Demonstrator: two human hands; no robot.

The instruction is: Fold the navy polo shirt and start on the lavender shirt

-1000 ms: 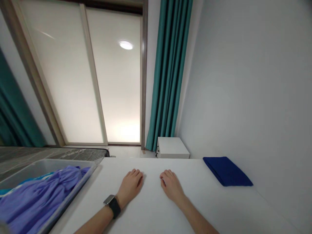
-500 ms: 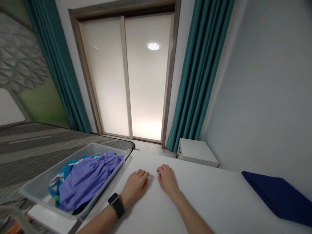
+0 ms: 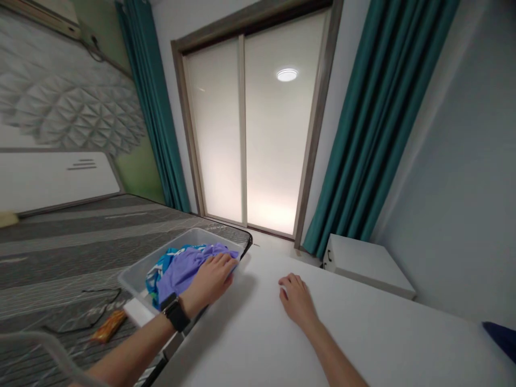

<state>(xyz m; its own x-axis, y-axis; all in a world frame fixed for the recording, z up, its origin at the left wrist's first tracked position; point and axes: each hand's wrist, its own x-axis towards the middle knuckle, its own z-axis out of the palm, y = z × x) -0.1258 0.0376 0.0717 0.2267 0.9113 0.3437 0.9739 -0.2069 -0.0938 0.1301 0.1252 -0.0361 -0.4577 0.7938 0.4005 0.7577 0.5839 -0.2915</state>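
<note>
My left hand [image 3: 215, 275], with a black watch [image 3: 174, 312] on its wrist, is raised over the near right side of a clear plastic bin [image 3: 135, 273]. Its fingers stretch forward, palm down, and hold nothing; whether they touch the cloth below I cannot tell. Crumpled in the bin are a purple garment [image 3: 177, 276] and a blue and white patterned cloth [image 3: 156, 269]. My right hand [image 3: 297, 301] rests on the white tabletop [image 3: 258, 328], its fingers loosely curved and apart, with nothing in them.
Left of the table is a grey striped mattress [image 3: 80, 242] with an orange packet [image 3: 108, 326] and a thin dark cord. A dark blue folded item [image 3: 502, 338] lies at the table's right edge. Beyond the table stands a low white cabinet [image 3: 368, 260] by the teal curtain [image 3: 374, 134].
My left hand has lifted off the tabletop and moved left to the bin. The right hand stays on the table. The view has turned to the left.
</note>
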